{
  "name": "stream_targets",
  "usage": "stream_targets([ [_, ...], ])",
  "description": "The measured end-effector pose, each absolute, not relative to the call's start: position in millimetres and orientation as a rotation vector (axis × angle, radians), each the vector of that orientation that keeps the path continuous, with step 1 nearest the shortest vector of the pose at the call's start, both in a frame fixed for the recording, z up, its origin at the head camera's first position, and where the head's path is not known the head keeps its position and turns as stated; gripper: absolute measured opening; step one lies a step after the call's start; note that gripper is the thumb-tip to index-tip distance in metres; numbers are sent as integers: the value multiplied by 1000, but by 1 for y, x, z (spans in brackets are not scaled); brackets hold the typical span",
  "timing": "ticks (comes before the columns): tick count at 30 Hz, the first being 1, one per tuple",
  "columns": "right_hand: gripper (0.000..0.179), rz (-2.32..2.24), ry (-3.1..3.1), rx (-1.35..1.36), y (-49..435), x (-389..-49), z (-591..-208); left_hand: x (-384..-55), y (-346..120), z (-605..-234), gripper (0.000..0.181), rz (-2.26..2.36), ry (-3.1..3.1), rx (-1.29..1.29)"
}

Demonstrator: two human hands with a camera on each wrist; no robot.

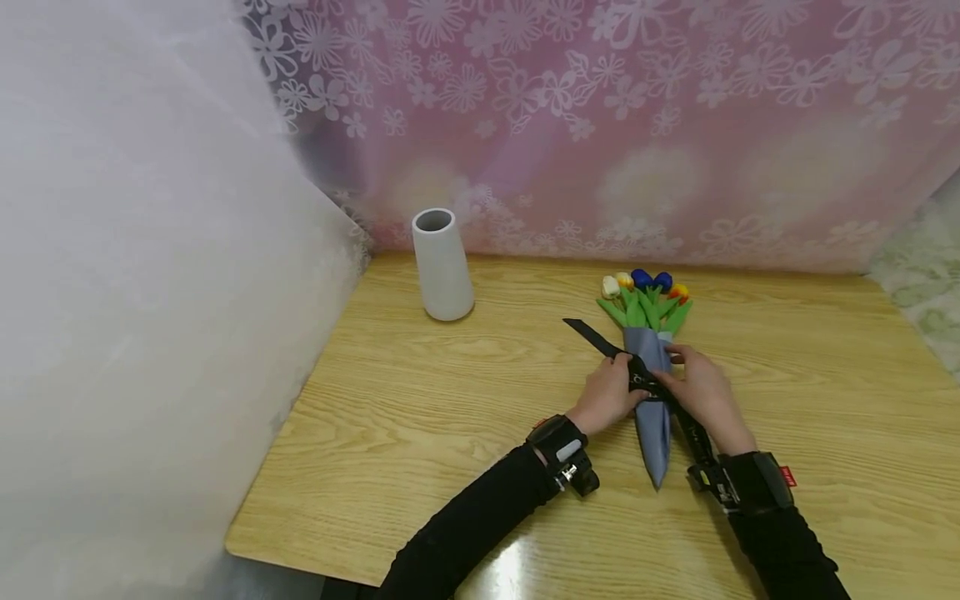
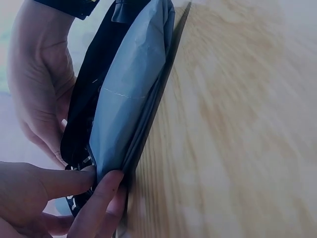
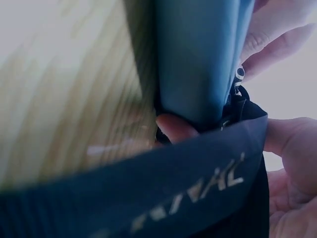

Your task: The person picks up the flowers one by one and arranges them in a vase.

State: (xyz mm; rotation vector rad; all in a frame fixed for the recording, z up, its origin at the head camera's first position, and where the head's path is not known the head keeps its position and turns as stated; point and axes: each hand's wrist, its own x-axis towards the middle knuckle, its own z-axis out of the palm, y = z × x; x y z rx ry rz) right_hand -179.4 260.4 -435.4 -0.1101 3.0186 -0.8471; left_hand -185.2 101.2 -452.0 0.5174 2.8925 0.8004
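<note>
On the table [image 1: 390, 467], the vase [image 1: 444, 267] stands near the back, left of the wrapped bouquet [image 1: 647, 343], whose blooms [image 1: 642, 280] point toward the curtain [image 1: 570, 125] behind both. The ribbon [image 1: 642, 375] crosses the bouquet, with the left hand [image 1: 606, 393] at its left side and the right hand [image 1: 707, 396] opposite

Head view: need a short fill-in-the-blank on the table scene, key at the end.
1. The bare hand nearer the tall white vase is the person's ____ one.
2. The long flat ribbon with pale lettering, crossing the smooth grey-blue wrapping, is ____ in colour.
3. The multicoloured tulip bouquet shows ____ deep-blue flower heads.
4. On the yellowish wood-grained table, the vase stands ____ rather than lying on its side.

Missing words: left; black; two; upright.
</note>
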Motion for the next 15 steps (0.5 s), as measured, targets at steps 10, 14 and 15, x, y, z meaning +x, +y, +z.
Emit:
stream_targets([
  [10,56,-893,3006,-186,229,-184,-435,-184,67,-456,59,898,2877,506],
  [14,55,-911,3001,-204,218,-185,-435,-184,56,-455,59,919,2863,488],
  [15,55,-915,2997,-208,216,-185,-436,-184,53,-455,60,920,2863,481],
])
